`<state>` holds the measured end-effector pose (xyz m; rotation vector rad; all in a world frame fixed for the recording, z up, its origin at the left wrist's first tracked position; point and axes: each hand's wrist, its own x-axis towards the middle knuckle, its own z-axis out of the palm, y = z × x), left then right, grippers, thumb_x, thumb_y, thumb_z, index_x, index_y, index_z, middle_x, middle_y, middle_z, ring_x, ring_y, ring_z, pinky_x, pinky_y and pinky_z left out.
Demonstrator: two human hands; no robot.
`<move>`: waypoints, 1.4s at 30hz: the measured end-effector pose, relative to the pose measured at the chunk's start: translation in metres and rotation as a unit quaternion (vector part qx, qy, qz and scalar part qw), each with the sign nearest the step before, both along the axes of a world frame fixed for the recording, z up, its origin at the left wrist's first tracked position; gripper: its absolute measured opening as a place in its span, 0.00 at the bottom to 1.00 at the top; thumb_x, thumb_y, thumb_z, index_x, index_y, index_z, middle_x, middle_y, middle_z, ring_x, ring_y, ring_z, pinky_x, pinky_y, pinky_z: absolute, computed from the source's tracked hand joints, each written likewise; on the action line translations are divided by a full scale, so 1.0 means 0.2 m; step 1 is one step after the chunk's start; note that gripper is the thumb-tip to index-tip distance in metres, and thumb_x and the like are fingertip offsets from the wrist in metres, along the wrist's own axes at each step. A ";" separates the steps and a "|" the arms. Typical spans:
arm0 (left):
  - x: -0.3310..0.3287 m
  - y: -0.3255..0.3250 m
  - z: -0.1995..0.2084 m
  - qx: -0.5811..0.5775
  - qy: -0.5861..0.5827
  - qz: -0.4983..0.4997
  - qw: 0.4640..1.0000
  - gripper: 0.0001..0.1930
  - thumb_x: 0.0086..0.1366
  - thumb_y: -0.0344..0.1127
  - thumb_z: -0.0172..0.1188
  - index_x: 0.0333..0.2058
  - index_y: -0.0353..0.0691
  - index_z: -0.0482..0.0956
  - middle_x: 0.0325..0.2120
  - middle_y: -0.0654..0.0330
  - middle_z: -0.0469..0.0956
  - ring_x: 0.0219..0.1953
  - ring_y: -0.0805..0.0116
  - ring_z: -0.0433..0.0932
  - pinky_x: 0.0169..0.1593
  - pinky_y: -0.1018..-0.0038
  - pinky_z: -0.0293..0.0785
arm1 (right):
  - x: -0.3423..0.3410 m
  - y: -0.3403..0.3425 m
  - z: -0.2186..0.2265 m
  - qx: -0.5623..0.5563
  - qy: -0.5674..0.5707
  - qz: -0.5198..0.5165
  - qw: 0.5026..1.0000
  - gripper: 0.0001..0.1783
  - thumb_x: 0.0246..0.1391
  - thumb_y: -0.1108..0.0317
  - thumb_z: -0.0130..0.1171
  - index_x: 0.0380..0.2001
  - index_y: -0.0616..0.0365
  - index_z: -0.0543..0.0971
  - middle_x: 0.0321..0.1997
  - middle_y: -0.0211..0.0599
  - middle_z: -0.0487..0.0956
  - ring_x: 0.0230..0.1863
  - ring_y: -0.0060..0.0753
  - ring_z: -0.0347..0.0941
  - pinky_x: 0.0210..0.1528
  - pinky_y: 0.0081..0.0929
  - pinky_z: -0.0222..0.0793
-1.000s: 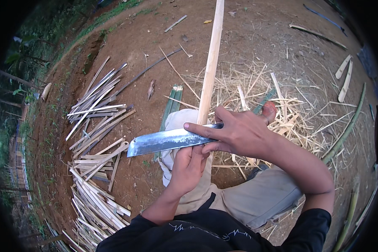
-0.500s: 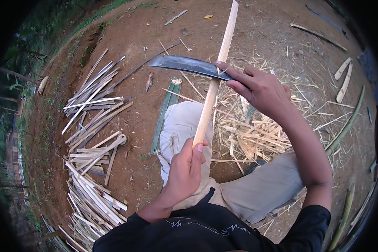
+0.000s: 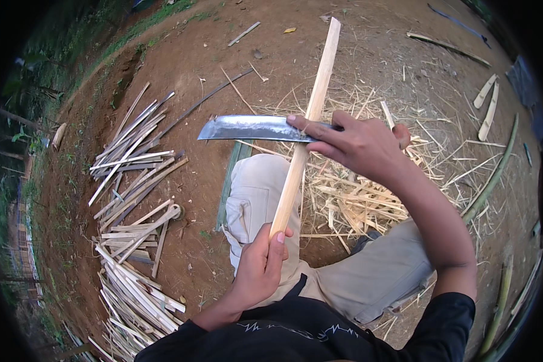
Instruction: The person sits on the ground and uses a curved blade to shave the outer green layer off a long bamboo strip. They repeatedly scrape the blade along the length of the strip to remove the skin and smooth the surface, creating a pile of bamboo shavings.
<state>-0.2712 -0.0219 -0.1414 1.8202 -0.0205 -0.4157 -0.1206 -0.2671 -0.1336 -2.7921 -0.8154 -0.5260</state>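
Note:
My left hand [image 3: 260, 268] is closed round the lower end of a long pale bamboo strip [image 3: 322, 78], which slants up and away over my left knee. Across the strip lies a machete [image 3: 241, 128], its broad grey blade pointing left. My right hand [image 3: 365, 145] grips the machete, with the forefinger stretched along the blade where it crosses the strip. A brown handle end [image 3: 402, 136] pokes out past that hand. Whether the blade's edge is biting into the strip I cannot tell.
Pale shavings [image 3: 356, 199] heap up on the soil between my legs and beyond. Stacks of cut strips [image 3: 138, 295] lie at the left. A green bamboo piece [image 3: 226, 193] rests beside my left knee. Bamboo poles [image 3: 495, 172] lie at the right.
Both hands, the strip and the machete have come nearer to my body. The blade has swung more level and turned, so more of its bright face shows.

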 end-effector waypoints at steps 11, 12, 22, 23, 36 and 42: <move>-0.10 0.14 -0.05 -0.072 0.014 -0.080 0.994 0.15 0.77 0.40 0.38 0.46 0.34 0.69 0.17 0.71 0.59 0.15 0.86 0.51 0.18 0.83 0.50 | 0.38 -0.74 -0.20 0.218 -0.006 -0.309 0.926 0.28 0.67 0.44 0.42 0.66 0.37 0.65 0.30 0.43 0.80 0.32 0.40 0.78 0.38 0.40 0.70; -0.08 0.14 -0.05 -0.091 0.025 -0.077 0.993 0.15 0.77 0.40 0.38 0.46 0.34 0.68 0.17 0.71 0.58 0.14 0.86 0.51 0.18 0.83 0.50 | 0.36 -0.73 -0.23 0.237 -0.057 -0.285 0.927 0.29 0.67 0.44 0.42 0.67 0.39 0.64 0.32 0.44 0.81 0.32 0.41 0.78 0.38 0.40 0.70; 0.18 -0.04 0.01 -0.230 0.124 -0.009 0.965 0.16 0.77 0.45 0.37 0.46 0.39 0.67 0.19 0.72 0.57 0.14 0.86 0.51 0.16 0.84 0.47 | -0.16 0.11 0.06 -0.003 0.090 0.090 0.992 0.33 0.61 0.45 0.49 0.69 0.23 0.56 0.26 0.33 0.70 0.17 0.28 0.72 0.15 0.34 0.69; 0.19 -0.06 0.02 -0.227 0.122 -0.009 0.966 0.16 0.77 0.45 0.37 0.46 0.39 0.67 0.19 0.72 0.57 0.14 0.86 0.51 0.16 0.85 0.48 | -0.20 0.13 0.06 -0.009 0.084 0.112 0.990 0.33 0.60 0.44 0.49 0.69 0.22 0.57 0.25 0.33 0.69 0.15 0.27 0.70 0.13 0.34 0.65; 0.07 -0.05 0.02 -0.162 0.091 -0.002 0.983 0.14 0.77 0.42 0.38 0.43 0.37 0.67 0.17 0.72 0.59 0.16 0.87 0.54 0.19 0.85 0.52 | -0.19 0.14 0.05 -0.017 0.046 0.134 0.990 0.28 0.61 0.46 0.50 0.65 0.22 0.65 0.22 0.31 0.69 0.14 0.22 0.64 0.13 0.28 0.63; 0.07 -0.03 0.05 -0.143 0.078 -0.021 0.986 0.13 0.77 0.41 0.38 0.42 0.37 0.66 0.17 0.71 0.60 0.16 0.87 0.54 0.19 0.85 0.52 | -0.04 0.00 0.00 0.021 -0.026 0.041 0.999 0.30 0.59 0.48 0.54 0.65 0.20 0.64 0.22 0.31 0.67 0.12 0.27 0.63 0.13 0.30 0.62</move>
